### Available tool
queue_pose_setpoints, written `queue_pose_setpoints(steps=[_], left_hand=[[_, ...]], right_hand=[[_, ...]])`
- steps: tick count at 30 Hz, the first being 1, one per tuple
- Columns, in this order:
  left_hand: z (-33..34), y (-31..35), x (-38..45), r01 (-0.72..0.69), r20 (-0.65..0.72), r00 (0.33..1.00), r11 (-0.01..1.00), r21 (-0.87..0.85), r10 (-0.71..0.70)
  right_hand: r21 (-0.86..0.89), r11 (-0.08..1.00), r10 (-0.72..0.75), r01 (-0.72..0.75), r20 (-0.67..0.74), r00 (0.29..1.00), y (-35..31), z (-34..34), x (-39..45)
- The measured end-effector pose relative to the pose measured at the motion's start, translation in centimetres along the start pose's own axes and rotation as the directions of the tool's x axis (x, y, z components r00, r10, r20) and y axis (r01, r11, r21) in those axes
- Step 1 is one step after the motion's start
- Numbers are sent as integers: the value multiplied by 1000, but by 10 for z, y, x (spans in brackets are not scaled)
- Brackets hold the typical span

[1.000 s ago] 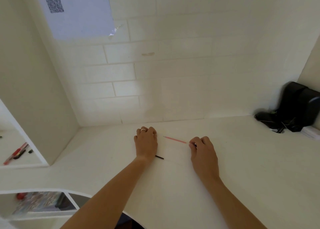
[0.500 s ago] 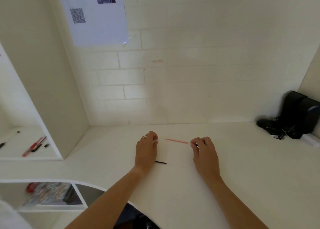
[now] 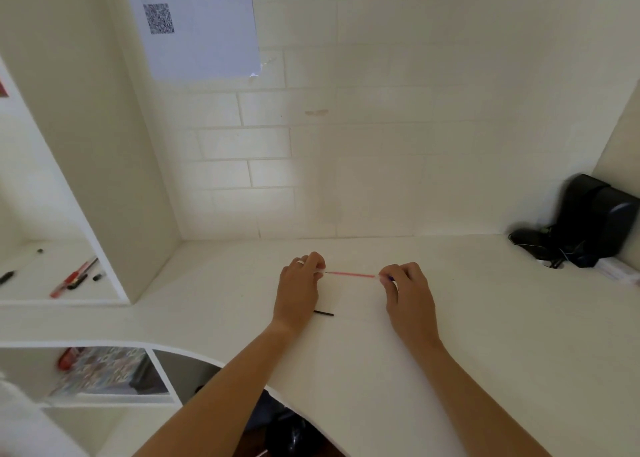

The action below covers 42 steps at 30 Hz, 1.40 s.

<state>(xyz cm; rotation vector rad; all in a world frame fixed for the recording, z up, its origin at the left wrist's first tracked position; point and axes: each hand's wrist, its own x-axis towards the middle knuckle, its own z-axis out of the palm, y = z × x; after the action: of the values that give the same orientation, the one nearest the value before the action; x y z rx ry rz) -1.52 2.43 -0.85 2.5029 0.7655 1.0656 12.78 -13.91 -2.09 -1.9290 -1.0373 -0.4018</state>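
Note:
A thin red pen refill point(image 3: 349, 275) lies level over the white desk point(image 3: 519, 335), stretched between my two hands. My left hand point(image 3: 298, 290), with a ring on one finger, pinches its left tip. My right hand point(image 3: 408, 294) pinches the right end, where a small dark purple bit shows between the fingers. A short black stick point(image 3: 323, 313) lies on the desk just beside my left wrist, partly hidden by the hand.
A black bag with cables point(image 3: 585, 224) sits in the desk's far right corner. A side shelf point(image 3: 52, 283) on the left holds red and black pens point(image 3: 71, 278). A sheet with a QR code point(image 3: 194, 23) hangs on the brick wall. The desk's front edge curves inward.
My left hand moved right and took hold of the refill's left tip. The refill turned level between both hands. The camera tilted up a little.

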Motion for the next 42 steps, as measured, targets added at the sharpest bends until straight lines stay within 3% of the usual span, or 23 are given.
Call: queue_pose_setpoints(steps=[5, 17, 34, 42], left_hand=[[0, 0, 0, 25, -18, 1000, 1000, -19, -26], [4, -6, -1, -11, 115, 993, 991, -137, 26], [0, -9, -4, 10, 80, 997, 968, -253, 10], [3, -6, -4, -40, 81, 995, 986, -162, 54]], right_hand=[[-8, 999, 31, -31, -15, 999, 0, 0, 0], [-38, 999, -17, 18, 26, 1000, 0, 1, 0], [54, 996, -83, 76, 129, 988, 9, 2, 6], [30, 999, 13, -18, 187, 982, 13, 9, 8]])
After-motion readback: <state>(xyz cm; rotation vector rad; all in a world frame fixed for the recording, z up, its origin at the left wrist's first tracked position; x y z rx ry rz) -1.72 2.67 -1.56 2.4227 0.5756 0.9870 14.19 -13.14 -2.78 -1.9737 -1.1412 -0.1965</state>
